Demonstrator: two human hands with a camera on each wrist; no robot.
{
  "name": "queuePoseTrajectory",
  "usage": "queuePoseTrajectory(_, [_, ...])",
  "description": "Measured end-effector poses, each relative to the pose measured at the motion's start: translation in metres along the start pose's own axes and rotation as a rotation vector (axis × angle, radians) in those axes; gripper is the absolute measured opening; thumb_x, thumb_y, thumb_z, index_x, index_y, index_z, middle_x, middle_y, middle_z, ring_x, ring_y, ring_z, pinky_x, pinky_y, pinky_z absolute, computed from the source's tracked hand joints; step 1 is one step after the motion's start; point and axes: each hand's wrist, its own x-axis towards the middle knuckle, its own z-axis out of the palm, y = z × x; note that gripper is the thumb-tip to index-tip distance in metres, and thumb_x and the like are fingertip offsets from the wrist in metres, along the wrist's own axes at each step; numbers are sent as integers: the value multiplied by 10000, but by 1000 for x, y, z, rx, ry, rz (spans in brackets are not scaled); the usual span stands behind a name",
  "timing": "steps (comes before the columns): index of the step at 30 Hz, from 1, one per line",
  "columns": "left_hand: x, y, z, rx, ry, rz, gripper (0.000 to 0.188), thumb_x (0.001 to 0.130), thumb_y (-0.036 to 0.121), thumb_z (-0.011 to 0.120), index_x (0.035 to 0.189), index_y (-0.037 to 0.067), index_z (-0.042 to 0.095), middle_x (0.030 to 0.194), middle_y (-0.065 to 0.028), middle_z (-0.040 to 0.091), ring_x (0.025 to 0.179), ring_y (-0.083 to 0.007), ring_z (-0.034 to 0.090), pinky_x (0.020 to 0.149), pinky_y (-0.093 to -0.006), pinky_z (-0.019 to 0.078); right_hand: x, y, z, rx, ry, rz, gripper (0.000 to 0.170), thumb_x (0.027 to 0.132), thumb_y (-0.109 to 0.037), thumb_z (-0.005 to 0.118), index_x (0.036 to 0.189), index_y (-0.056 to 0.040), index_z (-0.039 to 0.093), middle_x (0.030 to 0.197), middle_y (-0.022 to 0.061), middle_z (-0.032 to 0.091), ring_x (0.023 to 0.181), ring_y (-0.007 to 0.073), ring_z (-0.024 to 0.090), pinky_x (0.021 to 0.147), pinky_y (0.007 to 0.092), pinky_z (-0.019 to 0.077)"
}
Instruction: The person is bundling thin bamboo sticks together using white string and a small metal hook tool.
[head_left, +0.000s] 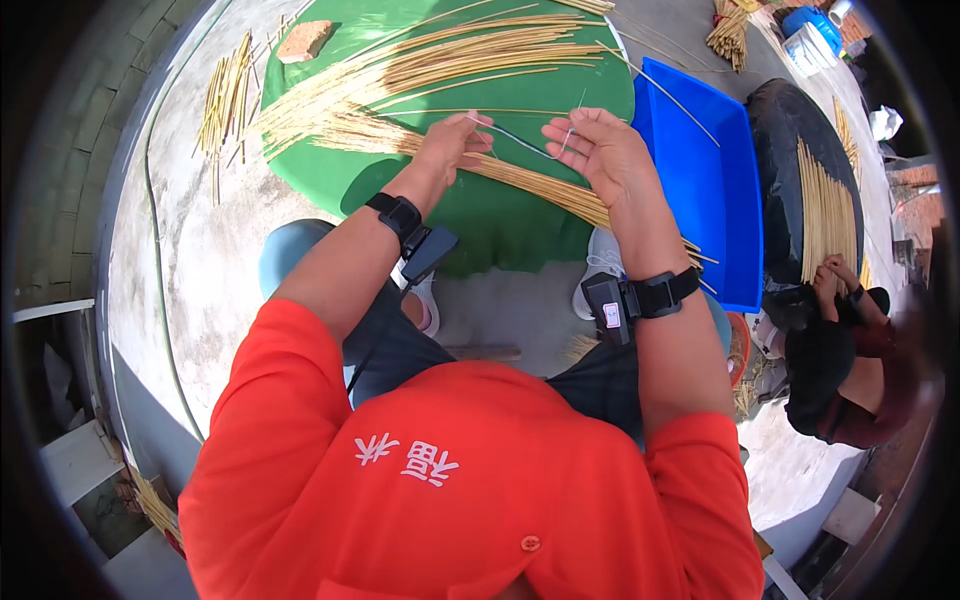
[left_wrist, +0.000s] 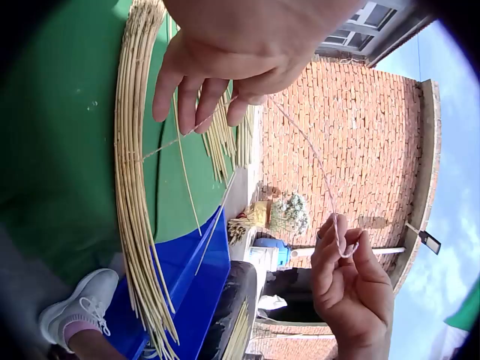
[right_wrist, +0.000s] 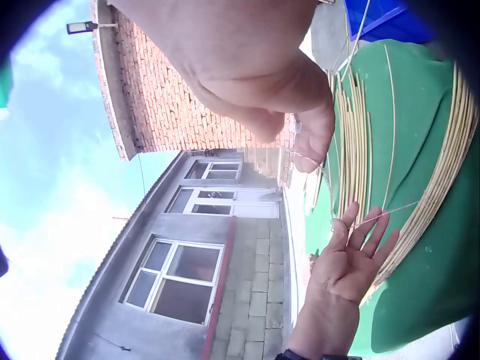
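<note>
A thin pale string (left_wrist: 319,161) stretches between my two hands above a green-covered round table (head_left: 480,235). With thumb and index finger my left hand (head_left: 447,145) pinches one part of the string, its other fingers spread out. My right hand (head_left: 600,150) pinches the string's other part, where a small loop hangs by the fingers. Below both hands lies a bundle of straw-coloured stalks (head_left: 540,187), its cut ends jutting over the table edge. In the left wrist view, the string runs from the left hand down to this bundle (left_wrist: 129,180).
Loose stalks (head_left: 470,55) fan across the far side of the table, near a brick (head_left: 304,42). A blue tray (head_left: 705,200) stands at the right. Beyond it another person's hands (head_left: 836,277) touch stalks (head_left: 826,205) on a black-covered surface (head_left: 783,150).
</note>
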Motion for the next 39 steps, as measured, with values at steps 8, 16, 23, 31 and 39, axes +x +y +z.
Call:
queuePoseTrajectory(8, [-16,-1,-12,115,-123,14,294,904,334,503,925,68,626,840,-53,637,850,-167,591,770,-331,452,-17,-26,14,-197,54,-331,110,859,-127,587,869,-17,589,800,79,633,706,133,613,612,230,474])
queuePoseTrajectory(16, [-29,-42,12,394,-236,-146,182,819,232,627,900,69,644,896,-40,635,915,-142,549,796,-302,418,-27,-33,9,-249,18,-392,111,844,-133,607,867,-25,605,772,58,624,627,95,567,556,207,423])
queuePoseTrajectory(23, [-37,-60,22,404,-329,-148,172,824,109,587,967,30,640,991,-71,620,981,-169,537,835,-284,414,-34,-35,-7,-356,52,-370,119,844,-144,611,875,-29,608,771,51,621,624,85,563,546,196,411])
queuePoseTrajectory(31, [-46,-57,34,427,-247,-141,230,817,97,579,1038,59,627,1049,-100,591,1003,-190,529,835,-306,418,-40,-41,-11,-349,74,-377,103,837,-132,626,855,-32,612,765,44,625,609,70,556,518,178,393])
queuePoseTrajectory(39, [-54,-62,43,686,-257,76,318,800,144,607,1111,81,595,1168,-116,522,1068,-259,499,885,-333,420,-38,-42,-10,-324,82,-436,113,832,-124,630,882,-22,620,762,57,635,592,79,559,513,178,396])
